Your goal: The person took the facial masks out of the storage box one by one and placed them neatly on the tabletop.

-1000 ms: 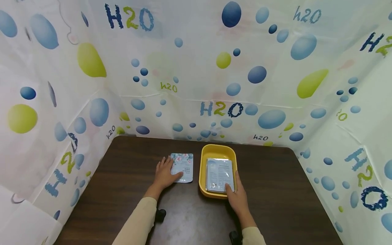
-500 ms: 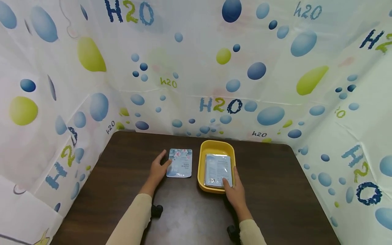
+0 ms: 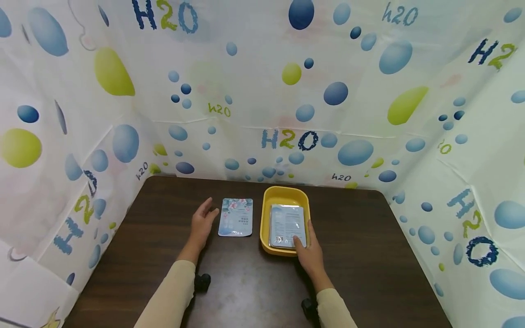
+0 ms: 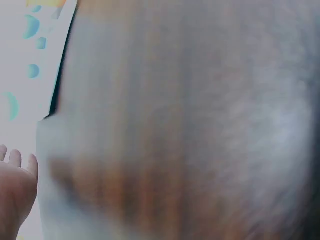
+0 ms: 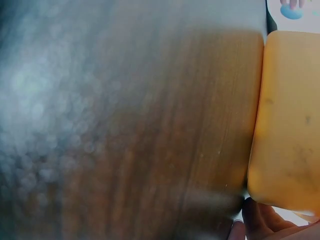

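Observation:
A flat, pale-blue sachet with a pink flower print (image 3: 236, 217) lies on the table left of centre. My left hand (image 3: 201, 226) hovers just left of it, fingers loosely bent and holding nothing; part of that hand shows at the edge of the left wrist view. To the sachet's right stands a yellow plastic tray (image 3: 285, 193). Inside it, silvery-blue sachets (image 3: 288, 225) are piled, text side up; how many cannot be told. My right hand (image 3: 311, 257) grips the tray's near right side, thumb over the rim by the pile. The right wrist view shows the tray's outer wall (image 5: 290, 115).
The dark brown wooden table (image 3: 369, 273) extends around both items. A white curtain with blue and green drops (image 3: 246, 86) encloses its back and sides. Black wrist cameras (image 3: 202, 283) are strapped below the hands.
My left hand has lifted off the flowered sachet and drawn away to the left, leaving it lying flat. The right hand keeps its grip on the tray. The head view shifted slightly.

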The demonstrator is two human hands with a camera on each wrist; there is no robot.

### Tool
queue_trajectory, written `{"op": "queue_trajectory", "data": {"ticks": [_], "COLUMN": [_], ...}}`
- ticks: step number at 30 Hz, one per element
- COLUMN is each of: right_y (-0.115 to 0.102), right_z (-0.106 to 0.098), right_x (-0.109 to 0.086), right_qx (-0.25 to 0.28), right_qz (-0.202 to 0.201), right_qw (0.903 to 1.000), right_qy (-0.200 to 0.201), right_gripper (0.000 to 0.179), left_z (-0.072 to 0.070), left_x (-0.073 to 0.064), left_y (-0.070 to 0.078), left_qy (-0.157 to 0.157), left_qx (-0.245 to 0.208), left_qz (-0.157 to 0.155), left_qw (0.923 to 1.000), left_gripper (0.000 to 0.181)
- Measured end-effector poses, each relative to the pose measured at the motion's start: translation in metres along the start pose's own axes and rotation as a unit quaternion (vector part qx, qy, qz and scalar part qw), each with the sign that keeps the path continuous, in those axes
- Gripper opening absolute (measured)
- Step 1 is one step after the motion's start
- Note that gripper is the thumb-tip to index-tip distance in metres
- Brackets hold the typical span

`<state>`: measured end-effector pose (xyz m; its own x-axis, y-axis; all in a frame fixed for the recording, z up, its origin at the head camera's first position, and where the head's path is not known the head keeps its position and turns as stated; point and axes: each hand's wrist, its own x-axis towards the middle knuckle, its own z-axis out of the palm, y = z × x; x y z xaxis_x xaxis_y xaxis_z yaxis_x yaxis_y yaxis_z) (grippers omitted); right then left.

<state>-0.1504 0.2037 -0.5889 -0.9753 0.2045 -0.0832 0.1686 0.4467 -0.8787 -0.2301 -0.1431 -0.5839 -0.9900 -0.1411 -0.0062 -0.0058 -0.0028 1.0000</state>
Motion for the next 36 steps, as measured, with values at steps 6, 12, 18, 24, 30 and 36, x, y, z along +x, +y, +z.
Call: {"op": "queue_trajectory", "data": {"ticks": [6, 12, 18, 24, 30, 36], "right_y": [0.000, 0.000, 0.002, 0.001, -0.001, 0.001], "right_z": [0.000, 0.000, 0.001, 0.000, 0.001, 0.002], "right_x": [-0.001, 0.000, 0.000, 0.003, 0.002, -0.001], "right_qx": [-0.005, -0.008, -0.012, -0.009, -0.007, -0.003], "right_qz": [0.003, 0.004, 0.006, -0.004, -0.001, 0.006], "right_qw": [1.0000, 1.0000, 0.9999, 0.9999, 1.0000, 1.0000], "right_qy": [-0.002, 0.003, 0.002, 0.009, 0.006, 0.003], "right_gripper": [0.080, 0.080, 0.079, 0.079, 0.079, 0.079], "left_z": [0.000, 0.006, 0.012, 0.022, 0.036, 0.053], "left_x": [0.000, 0.002, 0.000, 0.001, -0.002, -0.011], "left_y": [0.013, 0.023, 0.030, 0.045, 0.060, 0.071], "left_qy": [-0.011, -0.018, -0.024, -0.043, -0.056, -0.068], "left_qx": [0.030, 0.015, 0.012, 0.005, -0.008, -0.021], "left_qz": [0.010, 0.018, 0.022, 0.045, 0.061, 0.066], "left_qw": [0.9994, 0.9996, 0.9994, 0.9980, 0.9966, 0.9953], "left_gripper": [0.057, 0.060, 0.061, 0.061, 0.060, 0.062]}}
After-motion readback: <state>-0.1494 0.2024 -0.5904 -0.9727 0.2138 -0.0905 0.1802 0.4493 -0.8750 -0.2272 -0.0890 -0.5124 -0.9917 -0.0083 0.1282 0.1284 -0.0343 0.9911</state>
